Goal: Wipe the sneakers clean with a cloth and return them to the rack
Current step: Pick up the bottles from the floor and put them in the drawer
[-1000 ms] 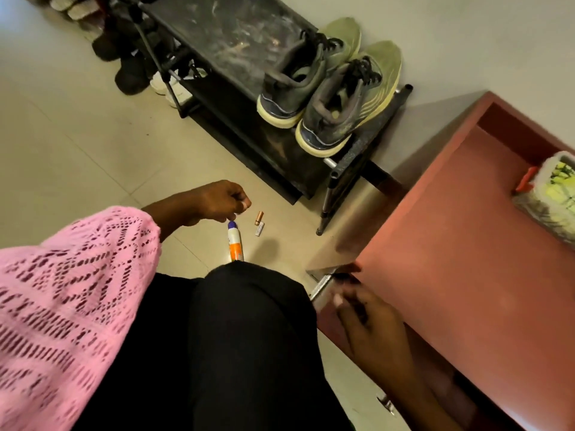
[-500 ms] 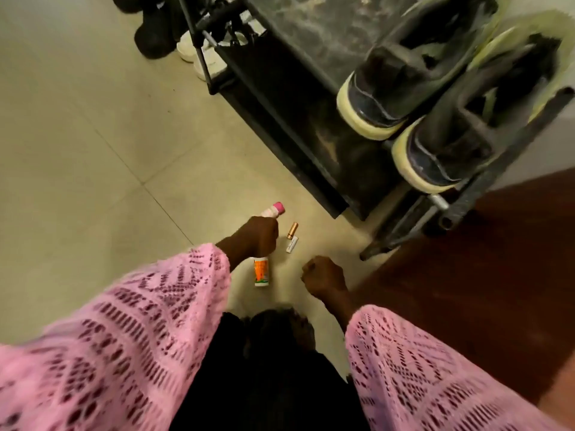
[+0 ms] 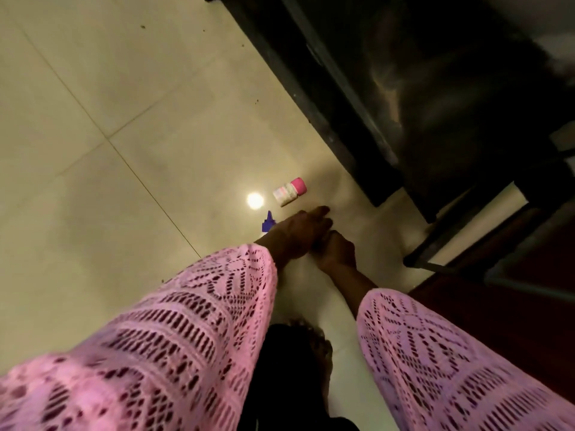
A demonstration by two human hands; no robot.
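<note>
Neither the sneakers nor a cloth are in view. My left hand [image 3: 298, 233] is low over the floor tiles, and the blue cap of a bottle [image 3: 268, 221] sticks out from under its outer edge; the rest of the bottle is hidden by the hand. My right hand [image 3: 337, 251] is curled and pressed against the left one, and whatever lies under it is hidden. A small white bottle with a pink cap [image 3: 289, 191] lies on its side just beyond my fingers. The black shoe rack [image 3: 435, 98] fills the upper right.
A rack leg [image 3: 460, 225] slants down to the floor right of my hands. A dark red surface [image 3: 497, 306] lies at the right. A ceiling light's reflection [image 3: 255, 200] glares on the tiles. My dark-clothed knee [image 3: 289, 368] is below.
The view has dipped closer to the floor and the sneakers have left the frame. My hands have come together and now touch. The pink-capped bottle now lies apart from my left hand.
</note>
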